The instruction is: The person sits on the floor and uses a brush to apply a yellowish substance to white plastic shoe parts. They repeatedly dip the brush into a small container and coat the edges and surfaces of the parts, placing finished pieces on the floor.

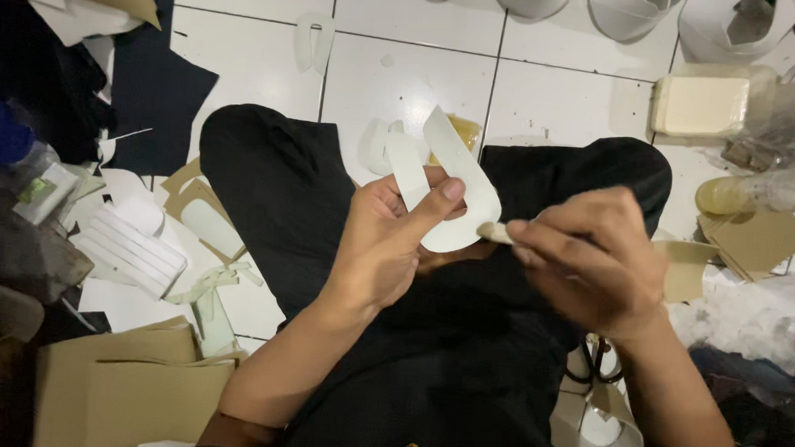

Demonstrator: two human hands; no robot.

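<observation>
Here we pinch the white U-shaped piece (458,195) in our left hand (387,241) above our lap while our right hand (586,256), clamped on a small brush (497,231), dabs its edge, and a slip could smear our fingers.

The right hand (595,257) is motion-blurred, so the small brush tip (492,231) poking from its fingers is hard to make out. The left thumb (435,203) covers part of the white U-shaped piece (463,186). Below the right wrist, scissors (594,365) are mostly hidden.
</observation>
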